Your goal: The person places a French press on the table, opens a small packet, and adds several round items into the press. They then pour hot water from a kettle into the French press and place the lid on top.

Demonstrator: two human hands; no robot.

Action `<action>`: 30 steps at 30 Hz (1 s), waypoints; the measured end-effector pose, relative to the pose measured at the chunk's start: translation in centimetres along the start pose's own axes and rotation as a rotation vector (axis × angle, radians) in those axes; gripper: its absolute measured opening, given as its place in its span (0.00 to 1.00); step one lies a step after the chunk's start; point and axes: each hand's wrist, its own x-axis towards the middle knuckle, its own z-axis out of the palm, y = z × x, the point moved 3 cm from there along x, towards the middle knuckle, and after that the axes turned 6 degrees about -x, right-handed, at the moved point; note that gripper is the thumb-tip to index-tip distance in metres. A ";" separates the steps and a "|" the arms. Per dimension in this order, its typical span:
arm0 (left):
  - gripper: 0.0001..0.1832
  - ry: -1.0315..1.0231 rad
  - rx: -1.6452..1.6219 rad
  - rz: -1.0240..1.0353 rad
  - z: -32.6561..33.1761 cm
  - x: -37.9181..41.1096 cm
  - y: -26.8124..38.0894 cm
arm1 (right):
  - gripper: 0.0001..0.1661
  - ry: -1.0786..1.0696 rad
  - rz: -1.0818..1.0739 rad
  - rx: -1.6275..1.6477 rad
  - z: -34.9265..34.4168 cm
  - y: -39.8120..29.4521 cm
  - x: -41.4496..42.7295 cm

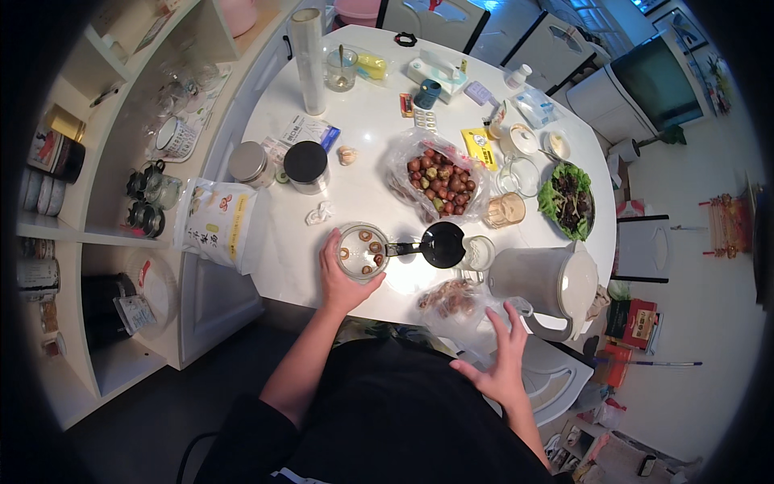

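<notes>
My left hand (340,278) curls around a clear glass cup (355,275) on the near part of the table. Several brown ring-shaped dried fruit slices lie in its bottom. A black round scoop-like piece (443,244) lies to the right, its handle reaching the cup's rim. My right hand (505,357) is raised with its fingers apart and nothing in it. Just beyond its fingertips is a thin clear plastic bag (450,302) of brown pieces at the table's near edge. The grey electric kettle (526,277) stands beside this hand, its handle close to my fingers.
A plastic bag of round brown fruits (444,181) sits mid-table. At right are an amber glass (505,210) and a plate of lettuce (565,199). Two lidded jars (306,166) and a white pouch (214,224) stand left, near open shelves (136,212). An upright film roll (308,66) stands behind.
</notes>
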 end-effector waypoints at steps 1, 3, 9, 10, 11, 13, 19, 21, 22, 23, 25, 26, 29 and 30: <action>0.61 -0.007 -0.004 -0.008 0.0 0.0 0.0 | 0.54 -0.048 -0.033 -0.072 0.3 0.0 0.2; 0.60 -0.020 -0.010 -0.022 0.1 0.1 0.0 | 0.61 -0.141 -0.006 -0.137 1.2 0.8 0.4; 0.64 -0.053 -0.016 -0.050 0.0 -0.2 -0.8 | 0.66 -0.315 0.348 -0.138 6.2 5.4 1.3; 0.66 -0.064 -0.018 -0.049 0.2 -0.2 -0.6 | 0.61 -0.256 0.347 -0.164 6.8 5.9 1.3; 0.67 -0.086 -0.050 -0.095 0.3 -0.2 -0.6 | 0.58 -0.324 0.403 -0.177 7.4 6.6 1.4; 0.69 -0.130 -0.099 -0.180 -0.2 0.0 -0.1 | 0.51 -0.457 0.508 -0.185 8.8 7.9 1.8; 0.59 -0.005 0.103 -0.186 -2.6 -3.9 -0.9 | 0.14 -0.410 0.495 -0.205 11.7 10.4 0.7; 0.46 0.138 0.159 -0.175 -4.4 -6.7 -2.2 | 0.11 -0.305 0.416 -0.130 10.5 9.7 0.8; 0.42 0.008 0.158 -0.147 -4.5 -7.6 -2.3 | 0.10 -0.240 0.345 -0.088 9.4 9.1 0.6; 0.38 -0.122 0.163 -0.118 -4.8 -8.4 -2.2 | 0.09 -0.175 0.271 -0.042 8.5 8.5 0.3; 0.34 -0.377 0.031 -0.080 -4.2 -7.9 2.6 | 0.09 -0.105 0.189 0.075 6.6 7.4 0.1; 0.34 -0.493 -0.107 -0.072 -2.9 -6.0 9.3 | 0.09 -0.064 0.139 0.135 5.5 6.7 0.3; 0.46 -0.823 -0.167 0.255 0.6 -2.2 20.3 | 0.10 0.057 -0.017 0.201 3.8 4.6 0.5; 0.46 -0.921 -0.222 0.277 1.5 -1.9 22.0 | 0.10 0.107 -0.074 0.204 3.3 3.9 0.7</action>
